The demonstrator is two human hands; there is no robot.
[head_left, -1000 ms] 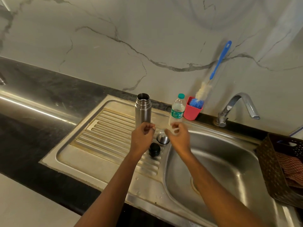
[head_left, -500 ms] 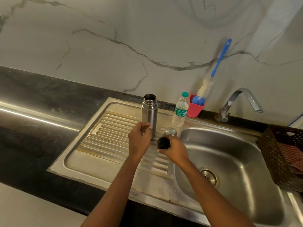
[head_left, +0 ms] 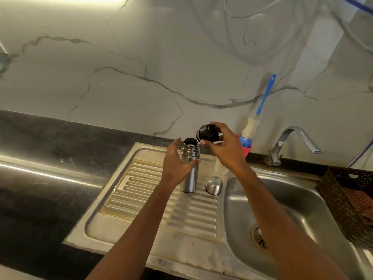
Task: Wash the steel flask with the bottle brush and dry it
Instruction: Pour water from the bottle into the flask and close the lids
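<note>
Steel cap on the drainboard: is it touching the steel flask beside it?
Apart. The head view shows a strip of ridged drainboard between the steel cap and the base of the steel flask.

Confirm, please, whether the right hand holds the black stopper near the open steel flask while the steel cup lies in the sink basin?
Not quite: the steel cup lies on the drainboard beside the steel flask, not in the basin, as the head view shows. The right hand does hold the black stopper.

On drainboard [head_left: 141, 188]: flask [head_left: 189, 180], w/ cap [head_left: 214, 185] just R.
R of drainboard: basin [head_left: 302, 209], tap [head_left: 292, 138] behind it, basket [head_left: 343, 199] at its R; brush [head_left: 262, 102] in holder [head_left: 247, 148] behind cap.
</note>
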